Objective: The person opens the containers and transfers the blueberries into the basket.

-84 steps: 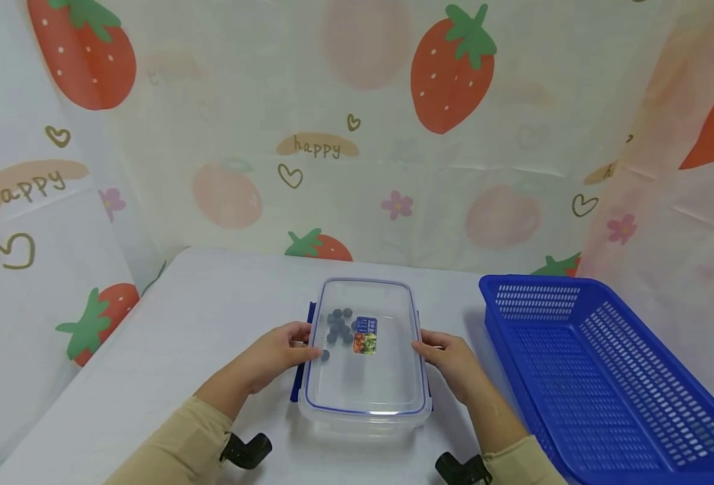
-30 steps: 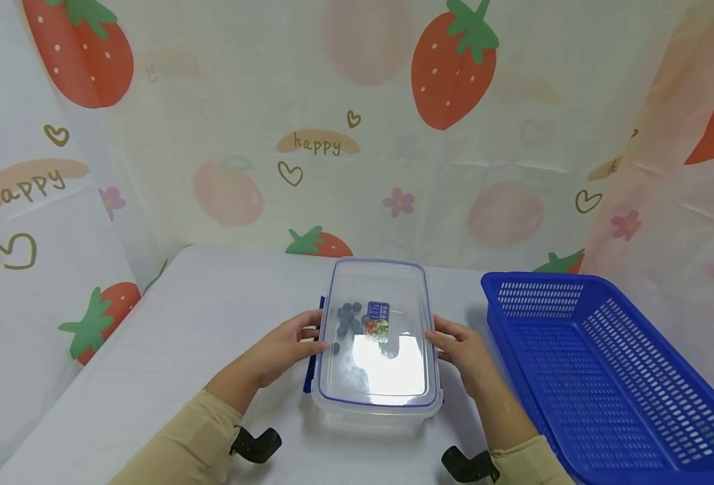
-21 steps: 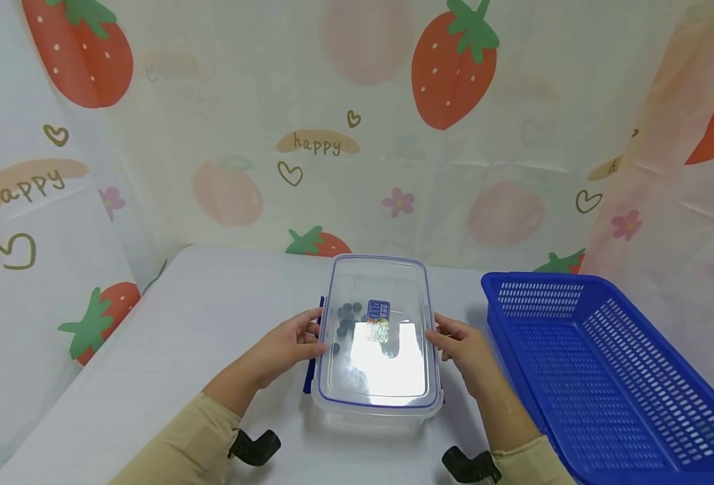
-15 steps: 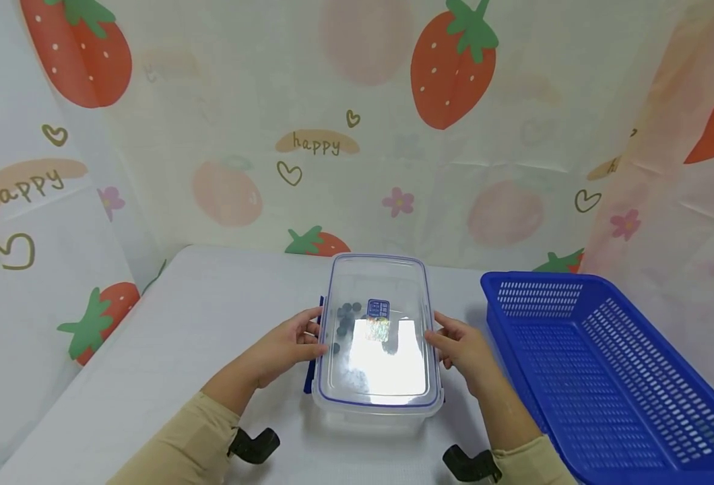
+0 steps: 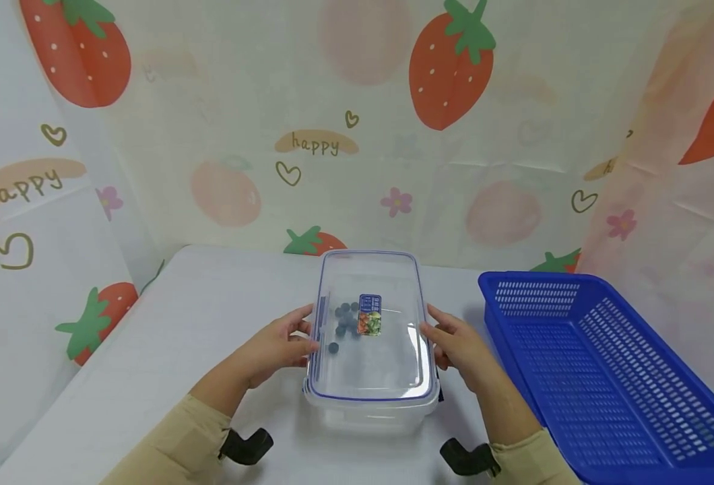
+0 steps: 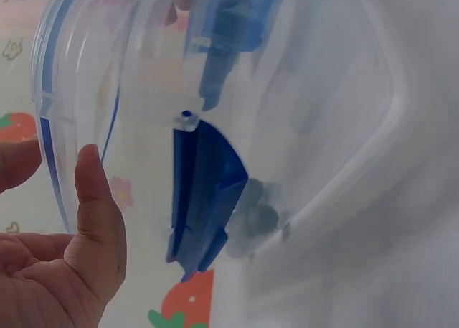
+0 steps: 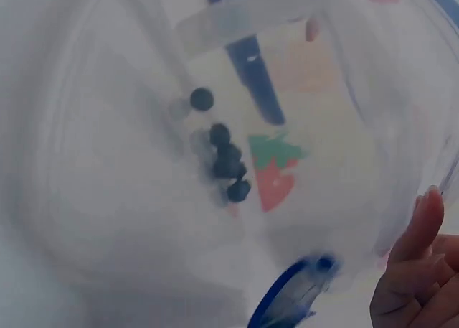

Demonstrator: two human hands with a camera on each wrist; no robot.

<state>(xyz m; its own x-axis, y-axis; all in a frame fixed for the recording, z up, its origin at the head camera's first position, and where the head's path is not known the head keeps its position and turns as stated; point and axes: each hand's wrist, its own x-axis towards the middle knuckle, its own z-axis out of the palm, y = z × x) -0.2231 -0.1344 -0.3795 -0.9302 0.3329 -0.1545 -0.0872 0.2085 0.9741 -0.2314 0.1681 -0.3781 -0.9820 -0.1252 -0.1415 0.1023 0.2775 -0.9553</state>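
Observation:
A clear plastic food container (image 5: 366,421) stands in front of me, its clear lid (image 5: 387,367) rimmed in blue and bearing a fruit-printed label (image 5: 370,314). Several blueberries (image 5: 346,318) show through it on the left side. My left hand (image 5: 281,343) grips the left edge of the lid, thumb on top. My right hand (image 5: 461,345) holds the right edge the same way, with its other fingers at the side. A blue latch (image 6: 204,191) hangs swung out in the left wrist view; another blue latch (image 7: 292,293) juts out in the right wrist view.
A large blue plastic basket (image 5: 517,377) with slotted walls stands close to the right of my right arm. White cloth covers the table (image 5: 236,283). Behind it hangs a strawberry-printed curtain (image 5: 333,87).
Both hands and the lid have shifted slightly left in the last half second, after an earlier move away and right. The left latch now shows through the lid; the glare on it has shrunk.

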